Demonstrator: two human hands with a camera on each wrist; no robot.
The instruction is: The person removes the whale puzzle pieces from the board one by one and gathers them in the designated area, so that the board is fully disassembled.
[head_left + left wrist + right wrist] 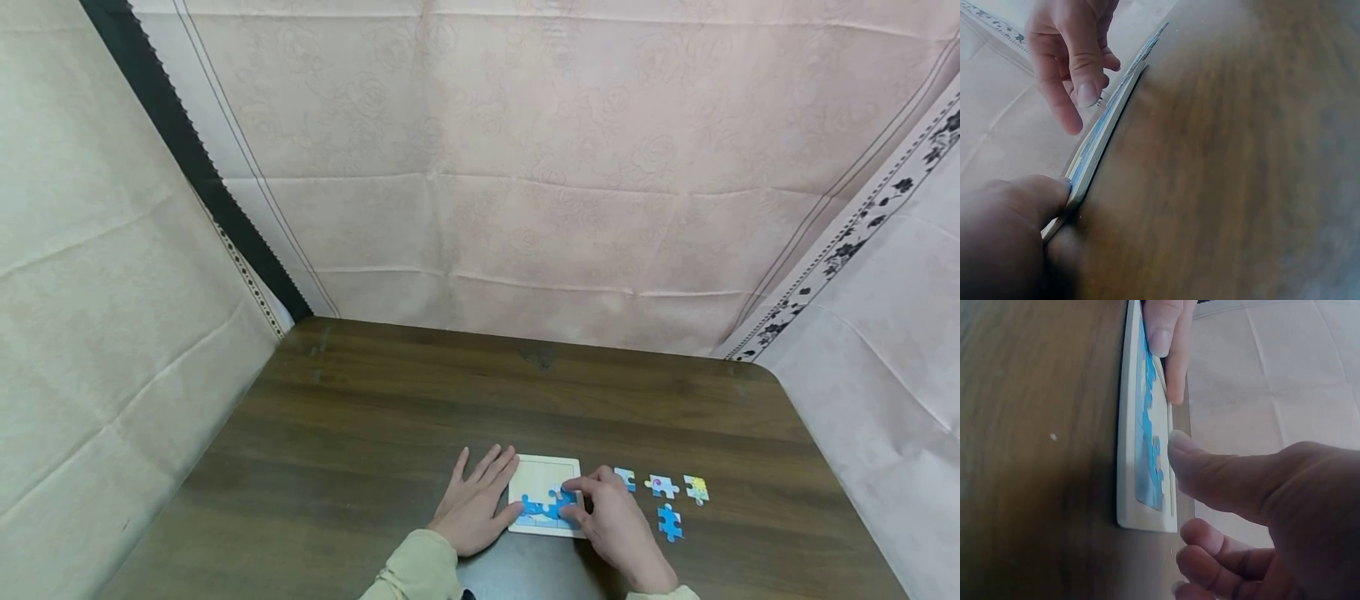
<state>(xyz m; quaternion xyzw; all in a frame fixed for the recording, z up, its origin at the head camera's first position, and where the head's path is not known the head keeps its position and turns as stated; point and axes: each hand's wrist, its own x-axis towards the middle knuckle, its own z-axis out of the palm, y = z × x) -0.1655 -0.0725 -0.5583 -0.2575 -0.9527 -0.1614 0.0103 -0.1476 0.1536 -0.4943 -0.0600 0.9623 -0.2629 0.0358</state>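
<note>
A small square puzzle tray (545,460) with a pale wooden frame lies on the table. Blue jigsaw pieces (542,508) fill its lower part, while bare board shows above them. My left hand (472,508) lies with spread fingers at the tray's left edge, its thumb (1047,194) on the frame. Over the tray's right side is my right hand (615,517), thumb and index finger apart around the right-hand pieces. In the right wrist view its thumb (1216,475) is over the tray, with no piece visible between the fingers.
Several loose jigsaw pieces lie right of the tray: one partly behind the right hand (626,477), a white-and-blue piece (662,486), a yellow piece (696,489) and a blue piece (670,522). Pale cloth (555,167) hangs behind the brown wooden table (360,433).
</note>
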